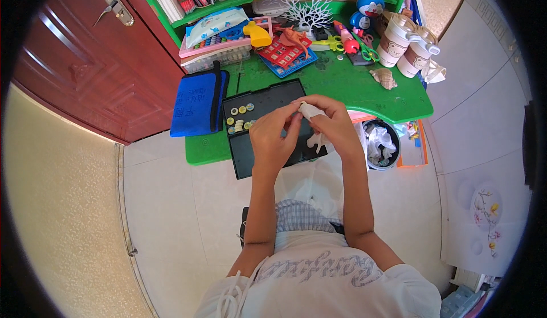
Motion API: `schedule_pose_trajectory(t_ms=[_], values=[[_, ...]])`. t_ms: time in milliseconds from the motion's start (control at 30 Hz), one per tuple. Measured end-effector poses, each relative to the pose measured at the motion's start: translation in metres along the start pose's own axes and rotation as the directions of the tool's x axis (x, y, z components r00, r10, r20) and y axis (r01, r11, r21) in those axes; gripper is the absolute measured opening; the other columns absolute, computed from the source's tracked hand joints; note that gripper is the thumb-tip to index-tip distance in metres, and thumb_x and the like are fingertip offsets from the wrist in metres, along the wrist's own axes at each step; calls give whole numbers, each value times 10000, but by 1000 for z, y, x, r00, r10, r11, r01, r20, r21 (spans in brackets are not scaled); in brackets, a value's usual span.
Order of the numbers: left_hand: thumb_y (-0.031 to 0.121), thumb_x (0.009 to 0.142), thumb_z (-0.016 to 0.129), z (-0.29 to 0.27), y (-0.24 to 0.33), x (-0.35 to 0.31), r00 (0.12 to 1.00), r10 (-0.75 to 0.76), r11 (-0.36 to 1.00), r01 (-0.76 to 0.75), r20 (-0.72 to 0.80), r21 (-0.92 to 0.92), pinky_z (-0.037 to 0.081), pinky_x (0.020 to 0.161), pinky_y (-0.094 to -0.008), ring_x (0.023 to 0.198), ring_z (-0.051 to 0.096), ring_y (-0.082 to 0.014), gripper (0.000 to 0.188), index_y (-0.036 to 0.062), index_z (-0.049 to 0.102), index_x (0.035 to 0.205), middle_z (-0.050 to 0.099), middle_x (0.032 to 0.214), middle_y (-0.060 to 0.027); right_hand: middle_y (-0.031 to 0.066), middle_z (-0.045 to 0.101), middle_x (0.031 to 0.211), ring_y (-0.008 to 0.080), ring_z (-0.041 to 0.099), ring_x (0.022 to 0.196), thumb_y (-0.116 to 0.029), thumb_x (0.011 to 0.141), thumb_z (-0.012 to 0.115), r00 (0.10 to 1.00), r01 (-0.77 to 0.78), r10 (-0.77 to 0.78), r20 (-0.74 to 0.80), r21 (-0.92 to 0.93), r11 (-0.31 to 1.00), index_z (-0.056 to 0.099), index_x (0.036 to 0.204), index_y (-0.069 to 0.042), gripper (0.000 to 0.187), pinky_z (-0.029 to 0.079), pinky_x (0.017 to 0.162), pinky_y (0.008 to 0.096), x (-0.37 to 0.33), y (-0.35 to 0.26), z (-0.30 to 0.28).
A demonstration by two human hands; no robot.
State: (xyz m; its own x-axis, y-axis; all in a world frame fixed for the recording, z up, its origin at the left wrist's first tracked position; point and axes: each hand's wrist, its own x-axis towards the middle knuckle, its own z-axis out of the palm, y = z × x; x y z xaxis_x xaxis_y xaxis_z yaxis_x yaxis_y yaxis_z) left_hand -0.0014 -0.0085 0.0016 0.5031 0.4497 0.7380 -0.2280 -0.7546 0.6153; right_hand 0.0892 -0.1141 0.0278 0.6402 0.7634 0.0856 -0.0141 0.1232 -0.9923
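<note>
Both of my hands are raised together over a black tray (268, 99) on a green desk (342, 81). My right hand (333, 124) grips a small white crumpled piece (310, 111), maybe tissue or a wipe, and part of it hangs down below the fingers. My left hand (273, 136) pinches the same white piece from the left with its fingertips. Several small round yellow and green pieces (239, 119) lie in the tray's left part.
A blue pouch (196, 104) lies left of the tray. Behind are a pink bead frame (219, 42), a blue and red board (285, 53), scissors (330, 43), a shell (384, 78) and two bear cups (407, 47). A waste bin (380, 144) stands under the desk's right side; a brown door (85, 62) is at left.
</note>
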Motion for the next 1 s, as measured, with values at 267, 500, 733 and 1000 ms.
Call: schedule_pose_trajectory(t_ms=[267,500,733,1000], values=[[-29,723,658,1,1,1,1000,-2,1000,2,10,3,437,524,-228,561,582,-115,236,36,645,949,626,685,-72,-32,558,707,21,451,570,-157,817,602,1000,-9,9,-7,-2,1000,643,967,-37,197,348,483,170,1,1,-5],[-36,719,647,1,-1,0,1000,16,1000,-16,-6,10,435,523,-232,554,577,-121,225,33,631,933,624,682,-70,32,619,875,82,546,814,-134,801,629,1000,3,-4,-4,-39,999,625,965,-6,208,440,703,216,0,-5,-1],[-19,728,659,1,0,1,1000,0,1000,0,12,-2,432,521,-228,545,564,-115,211,36,634,930,615,672,-66,-4,599,797,31,485,632,-114,817,589,1000,18,-19,-14,-13,1000,624,944,-15,164,367,519,173,1,-2,-2],[-7,736,669,3,1,2,1000,3,1000,-3,20,-3,432,516,-223,538,552,-105,202,41,642,931,602,652,-61,-48,505,651,14,415,541,-118,827,558,998,33,-31,-61,28,999,625,928,-43,143,304,455,177,4,8,-6]])
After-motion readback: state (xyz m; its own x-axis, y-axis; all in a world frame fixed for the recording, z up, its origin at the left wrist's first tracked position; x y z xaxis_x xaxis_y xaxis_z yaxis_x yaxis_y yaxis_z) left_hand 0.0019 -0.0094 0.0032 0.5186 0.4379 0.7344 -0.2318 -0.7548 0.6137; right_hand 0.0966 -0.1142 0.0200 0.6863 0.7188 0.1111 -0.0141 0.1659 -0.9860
